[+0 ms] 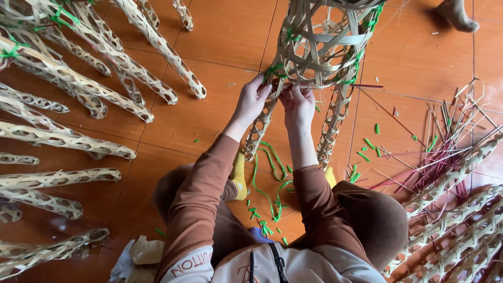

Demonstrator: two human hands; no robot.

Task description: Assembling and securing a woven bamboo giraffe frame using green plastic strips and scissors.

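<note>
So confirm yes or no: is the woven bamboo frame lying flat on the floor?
No, the woven bamboo frame stands upright on its legs while both hands, left hand and right hand, work at it.

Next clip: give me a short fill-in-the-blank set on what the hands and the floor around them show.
1. Both hands, the left hand and the right hand, work at a woven ____ frame.
2. The ties on the frame and the loose strips on the floor are ____.
3. The floor is made of ____ tiles.

Missing words: bamboo; green; orange
</note>
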